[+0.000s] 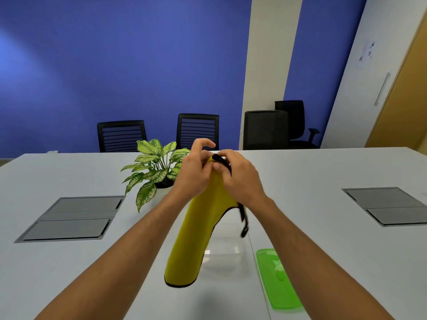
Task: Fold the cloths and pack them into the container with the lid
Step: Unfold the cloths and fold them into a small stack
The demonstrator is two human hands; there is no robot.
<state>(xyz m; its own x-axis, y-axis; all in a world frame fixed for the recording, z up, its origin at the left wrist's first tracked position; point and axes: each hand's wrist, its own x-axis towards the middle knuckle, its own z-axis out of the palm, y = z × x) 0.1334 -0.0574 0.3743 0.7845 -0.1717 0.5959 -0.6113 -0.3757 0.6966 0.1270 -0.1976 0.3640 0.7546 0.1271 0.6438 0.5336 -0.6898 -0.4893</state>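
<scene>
Head view | lid (278,279) lies off, flat on table (323,181), just right of clear box (225,249), which looks empty | yellow cloth (198,229) hangs above box, unfolded | left hand (194,172) and right hand (238,179) both pinch its top edge, touching | folding barely begun; packing and lidding remain.

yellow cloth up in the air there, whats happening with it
A person holds the yellow cloth up over the table, both hands pinching its top edge: left hand and right hand close together. The cloth hangs down, not yet folded small. Behind it sits the clear container, which looks empty as far as it shows, and its green lid lies flat on the table to the right. Nothing appears packed yet.
</scene>
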